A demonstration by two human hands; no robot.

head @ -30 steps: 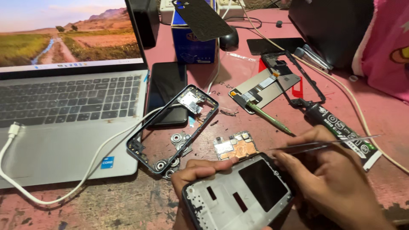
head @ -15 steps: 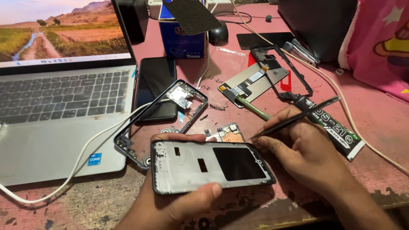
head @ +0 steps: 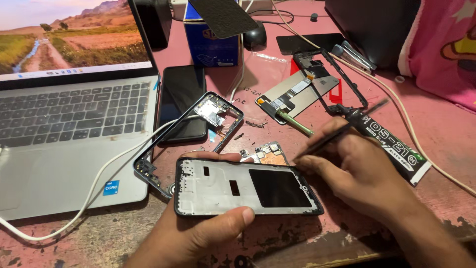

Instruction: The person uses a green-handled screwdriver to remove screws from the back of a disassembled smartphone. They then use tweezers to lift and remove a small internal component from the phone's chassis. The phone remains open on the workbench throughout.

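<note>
The phone middle frame [head: 246, 187], low in the frame's centre, is clamped edgewise between thumb and fingers of the left hand [head: 198, 233]. Tweezers [head: 342, 130] are pinched in the right hand [head: 354, 171]; the tips are best kept shallow at the frame's right edge.

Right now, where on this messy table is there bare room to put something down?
Bare table lies right of the white cable, toward the pink cloth, and along the near edge under the laptop. The middle is crowded: phone frame, circuit board, glue tube, both hands.
</note>
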